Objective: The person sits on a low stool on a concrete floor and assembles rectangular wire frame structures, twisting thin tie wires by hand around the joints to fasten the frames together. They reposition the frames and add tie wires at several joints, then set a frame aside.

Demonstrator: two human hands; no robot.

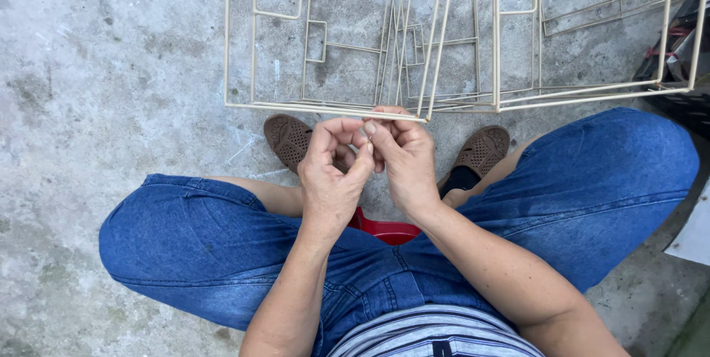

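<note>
Wire rack [458, 39], cream-coloured, stands on the concrete floor [111, 69] just past our brown shoes [290, 139], its lower front rod level with our fingertips. We record the left hand [333, 172] curled narrow, thumb and forefinger pinched together just below that rod, and the right hand [403, 154] curled beside it, fingertips touching the rod; whether either grips something small we cannot tell. A red object [388, 231] shows between our knees.
</note>
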